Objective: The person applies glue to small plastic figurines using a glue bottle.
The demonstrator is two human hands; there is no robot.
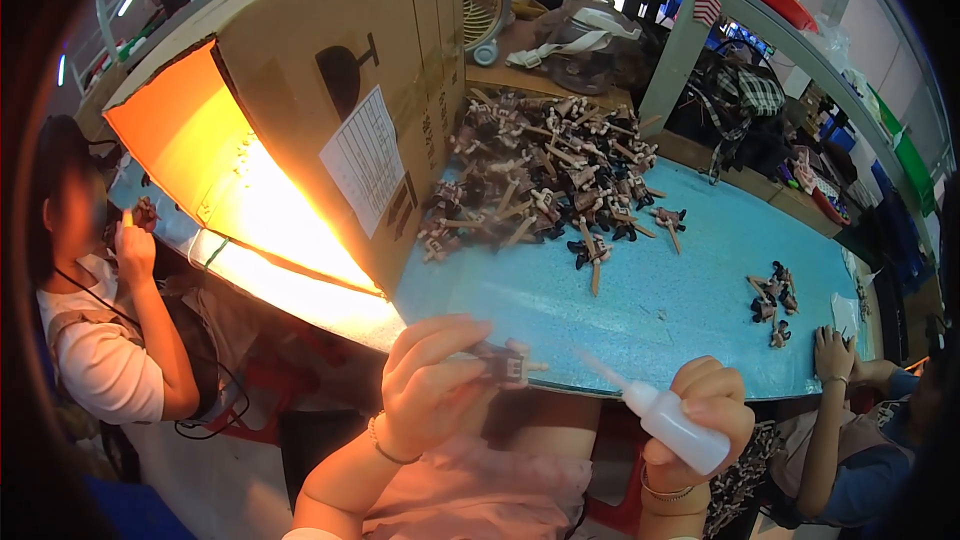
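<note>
Two things are held by the table's (690,310) near edge: your left hand (422,380) pinches a small figurine (508,366) in its fingers; your right hand (715,402) curls closed around a white bottle (688,432). The figurine lies roughly level, sideways; the bottle slants, nozzle toward it. Figurines (560,170) heap toward the far edge, beside a glowing cardboard box (285,65).
</note>
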